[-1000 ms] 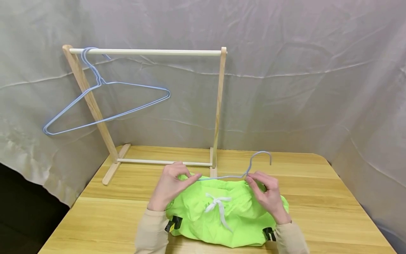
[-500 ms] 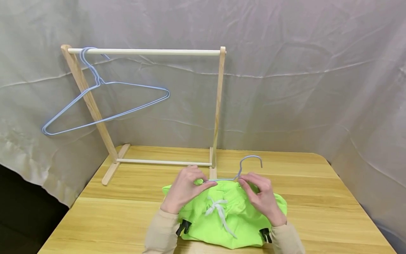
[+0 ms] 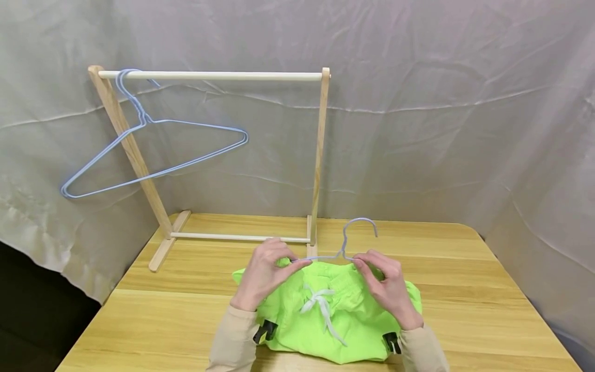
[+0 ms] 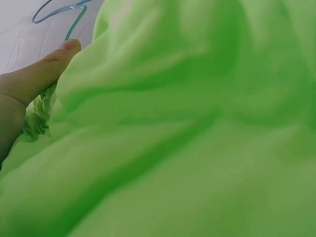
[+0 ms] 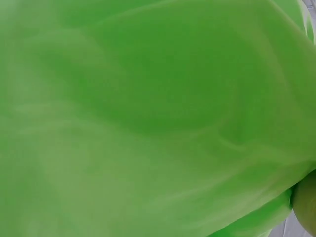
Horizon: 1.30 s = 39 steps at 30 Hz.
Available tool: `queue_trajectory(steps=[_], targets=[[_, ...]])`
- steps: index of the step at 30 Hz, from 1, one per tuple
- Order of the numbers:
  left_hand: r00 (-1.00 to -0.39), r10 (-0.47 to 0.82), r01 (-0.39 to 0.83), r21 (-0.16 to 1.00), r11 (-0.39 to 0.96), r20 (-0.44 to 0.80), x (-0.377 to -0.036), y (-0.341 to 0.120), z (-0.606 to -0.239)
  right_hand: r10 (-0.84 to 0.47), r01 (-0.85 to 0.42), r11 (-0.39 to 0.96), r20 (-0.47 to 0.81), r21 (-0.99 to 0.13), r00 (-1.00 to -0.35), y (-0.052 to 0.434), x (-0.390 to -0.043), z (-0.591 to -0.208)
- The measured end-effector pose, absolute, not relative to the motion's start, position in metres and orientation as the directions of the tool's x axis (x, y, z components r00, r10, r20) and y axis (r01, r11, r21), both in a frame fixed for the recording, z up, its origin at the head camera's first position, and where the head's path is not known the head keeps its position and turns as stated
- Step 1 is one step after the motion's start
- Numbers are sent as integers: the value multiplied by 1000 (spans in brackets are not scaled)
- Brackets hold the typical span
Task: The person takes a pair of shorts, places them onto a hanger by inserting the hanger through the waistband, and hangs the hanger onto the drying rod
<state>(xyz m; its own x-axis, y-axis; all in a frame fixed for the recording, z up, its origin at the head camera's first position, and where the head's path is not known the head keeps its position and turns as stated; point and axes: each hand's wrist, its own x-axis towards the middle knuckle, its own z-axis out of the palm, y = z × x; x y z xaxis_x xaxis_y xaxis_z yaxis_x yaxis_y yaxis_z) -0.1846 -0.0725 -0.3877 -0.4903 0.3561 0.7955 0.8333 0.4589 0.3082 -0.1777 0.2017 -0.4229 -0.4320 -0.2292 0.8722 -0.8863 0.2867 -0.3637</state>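
Green shorts [image 3: 334, 315] lie bunched on the wooden table [image 3: 465, 310], right at the near edge between both forearms, white drawstring bow [image 3: 318, 302] facing up. Threaded into the waistband is a pale blue wire hanger [image 3: 346, 248], its hook standing up just above the fabric, just in front of the rack's right foot. The left hand [image 3: 265, 274] pinches the waistband and the wire together at the left end, thumb and fingers curled tight. The right hand [image 3: 388, 287] does the same on the other side, fingertips nipping cloth and wire just beneath the hook's neck. From the left wrist view, green fabric fills nearly everything, a thumb [image 4: 42, 74] pressed along its edge. The right wrist view is green cloth and little else, too close to read the grip there.

Behind the hands stands a wooden clothes rack [image 3: 321, 155], its top rail running level. Spare blue hangers [image 3: 153, 150], at least 2, hang tilted at the rail's left end. A grey sheet [image 3: 441, 103] drapes the background.
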Motion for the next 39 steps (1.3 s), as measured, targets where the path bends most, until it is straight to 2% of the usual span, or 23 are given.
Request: queue_trajectory(steps=[12, 30, 39], targets=[[-476, 259, 818, 315, 482, 841, -187, -84, -388, -189, -898, 288, 900, -332, -393, 210, -180, -421], [-501, 128, 754, 359, 550, 856, -188, -95, -384, -64, -872, 346, 918, -347, -391, 223, -184, -421], [-476, 96, 709, 317, 630, 874, -190, -95, -386, -32, -850, 376, 912, -368, -409, 224, -184, -421]])
